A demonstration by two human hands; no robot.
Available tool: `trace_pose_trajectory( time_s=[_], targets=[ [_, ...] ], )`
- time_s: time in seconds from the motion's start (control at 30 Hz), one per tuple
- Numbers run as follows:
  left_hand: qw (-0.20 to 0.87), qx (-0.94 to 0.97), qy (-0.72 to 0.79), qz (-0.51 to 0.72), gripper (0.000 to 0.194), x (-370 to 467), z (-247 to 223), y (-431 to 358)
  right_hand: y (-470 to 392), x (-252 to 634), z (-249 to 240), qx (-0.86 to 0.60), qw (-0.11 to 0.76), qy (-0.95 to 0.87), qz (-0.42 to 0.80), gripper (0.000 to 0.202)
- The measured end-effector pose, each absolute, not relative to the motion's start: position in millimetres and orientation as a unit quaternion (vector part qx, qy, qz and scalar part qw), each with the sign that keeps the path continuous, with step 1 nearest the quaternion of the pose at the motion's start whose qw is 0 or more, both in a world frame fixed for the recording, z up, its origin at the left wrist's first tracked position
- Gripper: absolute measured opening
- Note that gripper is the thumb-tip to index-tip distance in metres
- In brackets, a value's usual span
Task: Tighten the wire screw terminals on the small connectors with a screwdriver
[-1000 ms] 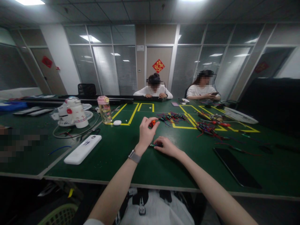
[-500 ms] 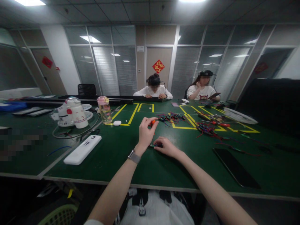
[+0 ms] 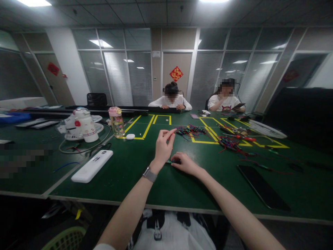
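My left hand, with a watch on its wrist, is raised above the table, thumb and fingers pinched round a screwdriver. Only a bit of its red-orange handle shows; the fingers hide the rest. Just below and to the right, my right hand rests on the table, its fingertips closed on a small green circuit board. Most of that board lies under the fingers. Beyond both hands is a heap of small boards with red and dark wires.
A second wire heap and a red-handled tool lie right. A black phone is near the right edge. To the left are a white power bank, a bottle and a white jug. Two people sit opposite.
My left hand's fingers have turned and straightened a little round the screwdriver, hiding more of its handle. My right hand and the circuit board have stayed in place.
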State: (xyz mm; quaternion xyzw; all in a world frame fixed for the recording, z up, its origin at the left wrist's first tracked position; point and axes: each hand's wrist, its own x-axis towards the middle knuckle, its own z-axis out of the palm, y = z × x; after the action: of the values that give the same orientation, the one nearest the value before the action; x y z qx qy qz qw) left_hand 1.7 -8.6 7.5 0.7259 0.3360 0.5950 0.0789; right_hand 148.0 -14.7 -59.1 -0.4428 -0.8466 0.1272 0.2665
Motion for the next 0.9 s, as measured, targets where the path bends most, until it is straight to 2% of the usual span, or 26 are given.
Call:
trace_pose_trajectory(
  time_s=[0.13,0.33,0.53,0.73,0.9],
  targets=[
    [0.103,0.755,0.291,0.578,0.032,3.4,8.2,-8.3,-13.9,148.1,-60.6,-0.438,0.269,-0.848,0.130,0.012],
    [0.063,0.722,0.343,0.598,0.018,1.0,7.5,-8.4,-15.2,147.5,-59.2,-0.443,0.269,-0.846,0.125,0.012],
    [0.091,0.752,0.304,0.578,0.032,3.1,7.6,-10.0,-14.9,147.6,-59.8,-0.438,0.272,-0.846,0.132,0.011],
    [0.061,0.730,0.338,0.591,0.018,1.9,7.1,-10.2,-14.1,147.6,-61.2,-0.443,0.269,-0.845,0.132,0.012],
    [0.097,0.752,0.293,0.582,0.030,1.8,9.2,-10.7,-13.7,148.0,-61.1,-0.444,0.270,-0.845,0.129,0.012]
  ],
)
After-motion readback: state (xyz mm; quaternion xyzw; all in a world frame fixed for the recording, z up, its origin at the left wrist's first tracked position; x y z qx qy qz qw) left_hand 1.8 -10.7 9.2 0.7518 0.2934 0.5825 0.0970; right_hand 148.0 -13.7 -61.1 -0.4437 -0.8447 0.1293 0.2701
